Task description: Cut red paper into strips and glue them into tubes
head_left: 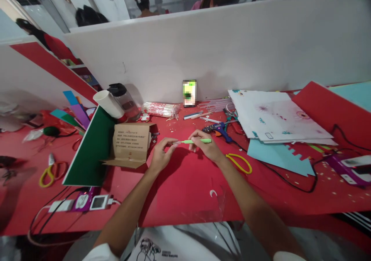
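My right hand (pixel 206 145) is closed around a slim bright green pen-like tool (pixel 199 141), held almost level, its thin tip pointing left. Facing it, my left hand (pixel 162 153) has thumb and fingers pinched near that tip; what they hold, if anything, is too small to make out. Both hands are just above the red tabletop (pixel 188 176). Left of my left hand stands an open cardboard box (pixel 130 143) with printed text. To the right of my right hand lie a blue glue gun (pixel 220 129) and a yellow loop (pixel 240 163), perhaps a scissor handle.
A phone (pixel 189 93) leans on the white partition (pixel 179 48). Pens (pixel 193 115) and a bundle of sticks (pixel 160 109) lie before it. Papers (pixel 278 116) fill the right. A green board (pixel 89 149), yellow-handled scissors (pixel 50 172) and a power strip (pixel 84 201) are left.
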Action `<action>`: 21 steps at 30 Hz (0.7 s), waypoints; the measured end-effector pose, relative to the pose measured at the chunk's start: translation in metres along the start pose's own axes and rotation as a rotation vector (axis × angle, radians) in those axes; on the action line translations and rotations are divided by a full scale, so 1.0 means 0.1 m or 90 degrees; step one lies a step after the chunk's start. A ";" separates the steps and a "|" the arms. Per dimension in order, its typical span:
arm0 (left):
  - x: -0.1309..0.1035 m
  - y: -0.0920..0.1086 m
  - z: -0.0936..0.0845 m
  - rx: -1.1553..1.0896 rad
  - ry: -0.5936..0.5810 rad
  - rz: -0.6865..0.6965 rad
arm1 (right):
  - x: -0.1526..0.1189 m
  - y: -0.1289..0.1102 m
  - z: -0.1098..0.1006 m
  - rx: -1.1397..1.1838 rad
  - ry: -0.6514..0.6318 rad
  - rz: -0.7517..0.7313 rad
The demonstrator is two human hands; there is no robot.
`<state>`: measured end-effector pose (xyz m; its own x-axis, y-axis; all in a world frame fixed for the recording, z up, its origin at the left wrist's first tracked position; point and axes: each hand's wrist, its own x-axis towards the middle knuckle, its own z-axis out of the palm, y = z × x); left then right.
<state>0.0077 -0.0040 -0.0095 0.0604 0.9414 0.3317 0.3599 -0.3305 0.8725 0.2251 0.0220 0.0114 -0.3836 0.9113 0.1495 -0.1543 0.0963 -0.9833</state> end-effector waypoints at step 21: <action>0.06 -0.01 -0.31 0.392 -0.146 -0.025 | 0.13 0.01 -0.14 -0.195 0.096 -0.059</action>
<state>-0.0213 0.0002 0.0031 0.2091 0.9648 0.1597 0.8287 -0.2615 0.4948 0.2322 0.0397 0.0110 -0.2389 0.9397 0.2447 0.1073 0.2760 -0.9552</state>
